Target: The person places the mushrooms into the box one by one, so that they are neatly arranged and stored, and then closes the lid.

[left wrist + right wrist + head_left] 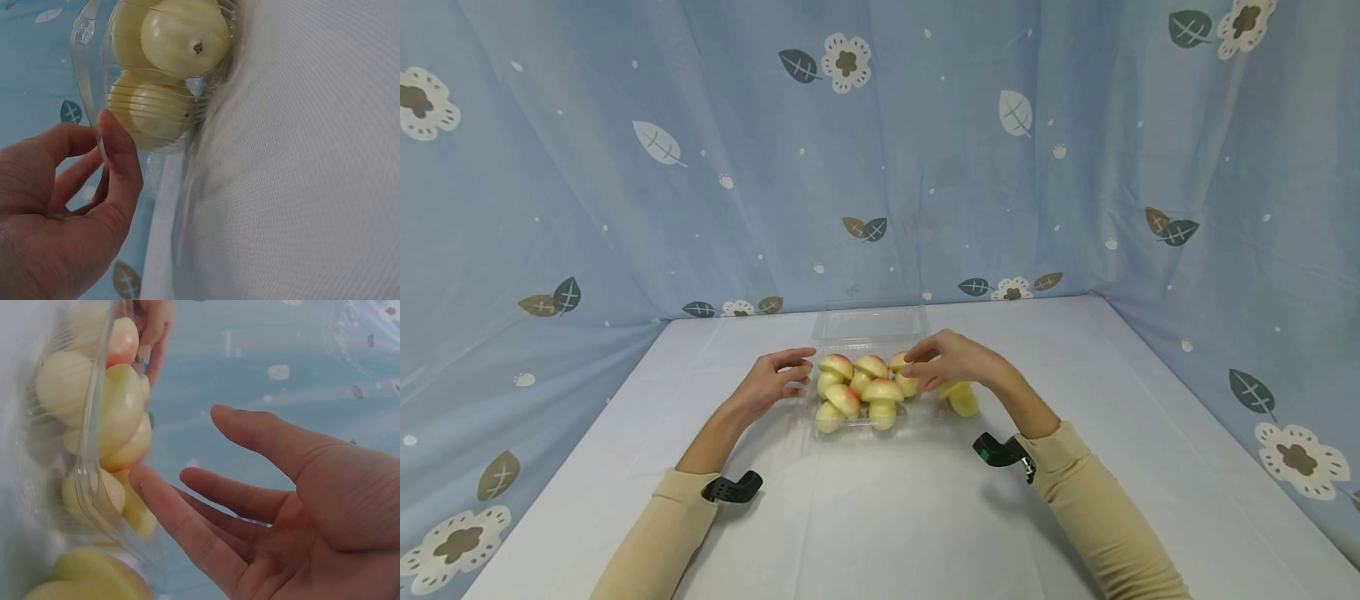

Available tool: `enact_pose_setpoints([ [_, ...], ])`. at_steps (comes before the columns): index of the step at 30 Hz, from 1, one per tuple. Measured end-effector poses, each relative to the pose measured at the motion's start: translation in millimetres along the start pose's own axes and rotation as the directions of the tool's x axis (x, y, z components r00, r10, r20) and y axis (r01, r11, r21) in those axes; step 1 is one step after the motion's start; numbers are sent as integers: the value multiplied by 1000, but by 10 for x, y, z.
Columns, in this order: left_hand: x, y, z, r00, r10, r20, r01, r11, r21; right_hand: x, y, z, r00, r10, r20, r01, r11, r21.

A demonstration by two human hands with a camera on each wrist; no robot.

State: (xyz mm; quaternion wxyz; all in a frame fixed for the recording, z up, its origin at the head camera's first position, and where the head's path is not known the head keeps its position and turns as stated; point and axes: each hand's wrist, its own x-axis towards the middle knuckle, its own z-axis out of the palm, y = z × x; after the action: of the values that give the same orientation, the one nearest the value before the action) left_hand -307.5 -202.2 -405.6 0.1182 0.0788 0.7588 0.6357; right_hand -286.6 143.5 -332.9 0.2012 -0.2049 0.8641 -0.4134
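Several yellow, red-blushed mushroom-shaped pieces lie in a clear plastic box whose lid stands open at the back. At the box's left end, my left hand pinches the rim between thumb and fingers; the left wrist view shows the thumb on the near side. My right hand hovers over the right end with fingers spread and holding nothing. In the right wrist view its index finger comes close to a piece; contact cannot be told. Another mushroom-shaped piece is outside the box, below that hand.
A white cloth covers the table. Blue curtains with leaves and flowers hang behind and at both sides. Each wrist carries a black camera mount, one on the left and one on the right.
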Motion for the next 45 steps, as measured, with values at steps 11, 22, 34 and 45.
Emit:
enact_pose_setpoints([
  [11,6,-3,-5,1000,-4,1,4,1000,0,-162,54,-151,1000,-30,2,30,999,27],
  [22,-1,-4,-7,1000,-8,0,8,1000,11,-275,154,-258,999,-48,-16,49,998,31],
  [34,-8,2,-7,1000,-8,4,8,1000,18,-385,280,-361,999,-34,-34,36,998,49],
  [45,2,-12,-10,1000,-6,-2,6,1000,21,-448,382,-444,998,-29,-50,32,998,51],
])
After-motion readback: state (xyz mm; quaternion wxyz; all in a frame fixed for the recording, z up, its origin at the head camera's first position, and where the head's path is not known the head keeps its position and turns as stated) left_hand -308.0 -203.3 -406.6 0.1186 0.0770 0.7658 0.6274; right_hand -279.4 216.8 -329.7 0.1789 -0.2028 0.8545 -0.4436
